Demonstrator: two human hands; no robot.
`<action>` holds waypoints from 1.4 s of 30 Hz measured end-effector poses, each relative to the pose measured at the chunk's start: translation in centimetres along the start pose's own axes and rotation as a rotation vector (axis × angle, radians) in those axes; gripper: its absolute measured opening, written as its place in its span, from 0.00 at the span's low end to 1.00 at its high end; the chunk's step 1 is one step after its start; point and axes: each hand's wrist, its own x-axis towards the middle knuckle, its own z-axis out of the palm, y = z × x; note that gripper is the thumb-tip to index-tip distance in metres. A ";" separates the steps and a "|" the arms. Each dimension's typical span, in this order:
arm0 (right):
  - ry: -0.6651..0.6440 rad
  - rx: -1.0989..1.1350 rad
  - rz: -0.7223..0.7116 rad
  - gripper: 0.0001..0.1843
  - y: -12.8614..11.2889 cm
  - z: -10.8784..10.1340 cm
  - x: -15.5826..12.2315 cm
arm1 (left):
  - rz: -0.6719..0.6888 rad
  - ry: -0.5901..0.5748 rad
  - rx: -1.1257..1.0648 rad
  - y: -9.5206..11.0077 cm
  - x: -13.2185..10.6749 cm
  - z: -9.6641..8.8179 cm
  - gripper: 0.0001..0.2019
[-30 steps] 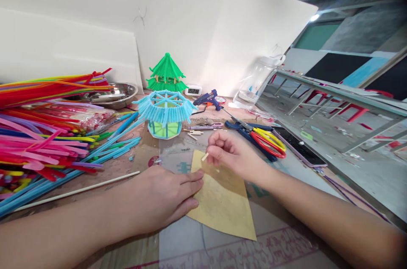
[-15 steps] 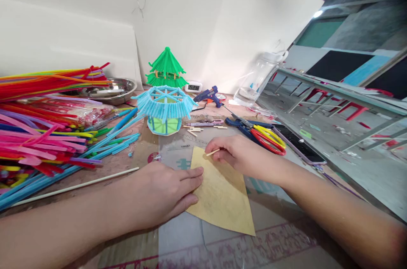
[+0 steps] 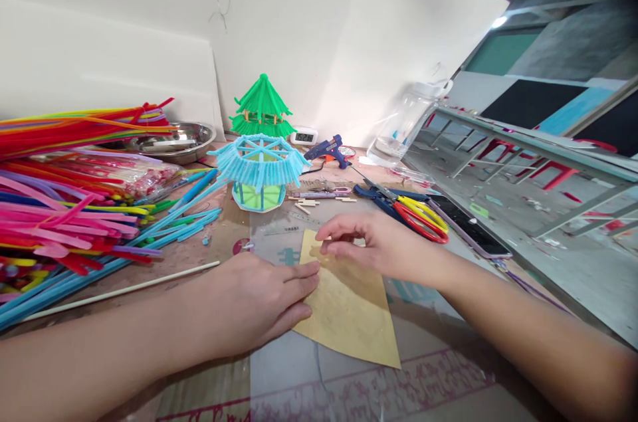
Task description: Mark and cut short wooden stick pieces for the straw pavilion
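A yellowish-tan sheet point(image 3: 356, 325), which looks like sandpaper, lies on the table before me. My left hand point(image 3: 259, 302) rests flat on its left edge, fingers stretched out. Over the sheet's top part, my right hand point(image 3: 361, 246) is bent in a pinch, thumb and forefinger low above the surface. The short wooden stick in that pinch is nearly all hidden by the fingers. Several similar short sticks point(image 3: 305, 205) lie beyond the sheet. Left of my left hand is a long thin wooden stick point(image 3: 134, 288).
A blue pipe-cleaner pavilion point(image 3: 262, 173) and a green roof model point(image 3: 262, 106) stand ahead. To the left lie bundled pipe cleaners point(image 3: 64, 216) and a metal bowl point(image 3: 174, 143). Rightward are a glue gun point(image 3: 329, 148), scissors point(image 3: 423, 216), a phone point(image 3: 471, 226) and a water jug point(image 3: 401, 129).
My right hand has turned slightly and its fingers have shifted, so the short stick that stuck out of the pinch no longer shows plainly. My left hand stays put on the sheet.
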 end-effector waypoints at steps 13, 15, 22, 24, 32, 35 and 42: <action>0.172 -0.298 -0.148 0.04 1.3 0.9 1.0 | 0.009 0.043 0.003 0.0 0.0 0.2 0.17; 0.152 -0.304 -0.133 0.03 1.4 1.0 0.9 | 0.014 0.046 -0.007 0.0 0.0 0.2 0.17; 0.125 -0.434 -0.303 0.07 0.9 1.8 0.2 | 0.014 0.036 0.019 0.0 -0.1 0.2 0.18; 0.126 -0.513 -0.351 0.09 1.1 1.9 0.3 | 0.012 0.037 0.016 0.0 0.0 0.2 0.18; 0.168 -0.447 -0.309 0.08 1.8 1.8 0.7 | 0.008 0.045 -0.021 -0.1 0.0 0.3 0.18; 0.188 -0.497 -0.289 0.08 1.4 1.7 0.5 | 0.004 0.040 -0.021 -0.1 0.0 0.1 0.17; 0.150 -0.506 -0.283 0.08 1.1 1.6 0.3 | -0.002 0.025 -0.010 0.1 0.1 -0.1 0.17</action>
